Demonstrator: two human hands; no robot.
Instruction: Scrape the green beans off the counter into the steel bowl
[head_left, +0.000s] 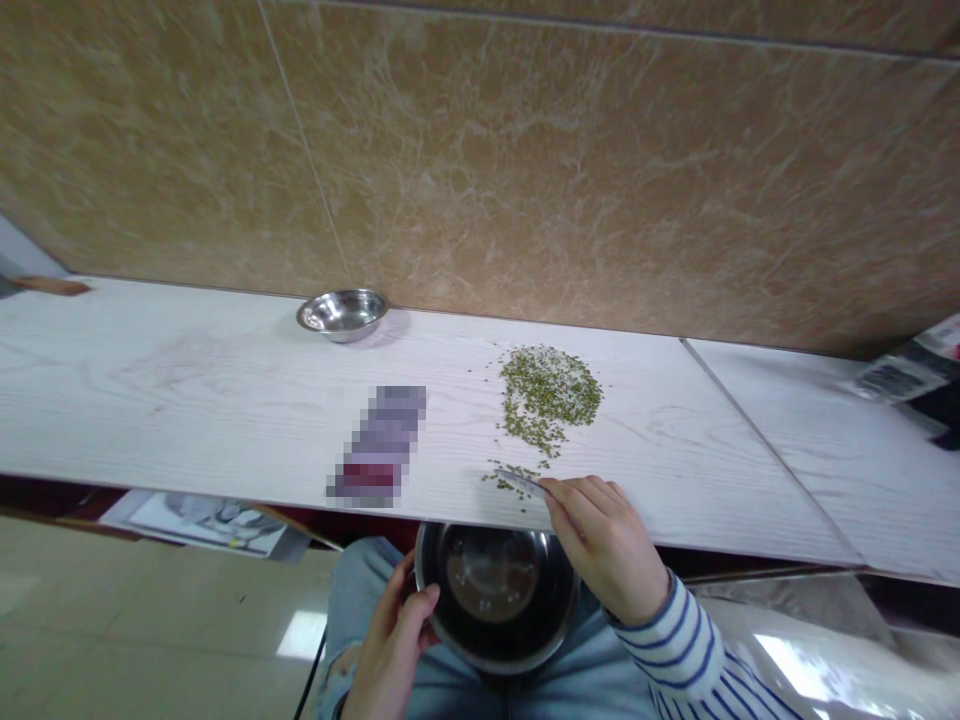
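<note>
One white table [187,400] with a faint wood grain runs across the middle of the head view from left edge to right, a dark seam cutting through it at the right. Behind it, a brown marbled wall [480,160] fills the top of the frame; a pale, shiny floor [150,600] shows at lower left. Sheets of paper [217,522] stick out under the table's front edge at lower left. A brown stick [52,286] lies at the far left, a partly clear bag [900,375] at the far right, and a long item [382,440], pixelated past telling, left of centre. Near the wall, left of centre, stands a small metal bowl [343,318], its shiny inside bare. At bottom centre a large metal pot [502,635] sits over the person's lap, just below the table edge, opening up; a few pale specks show on its bottom, too small to tell. The left hand [397,630] is clamped on its left rim. Right of centre, green beans [551,390] mixed with white grains lie spread on the table. The right hand [604,540] is closed around a thin strip [521,482], whose tip is among the nearest beans.
</note>
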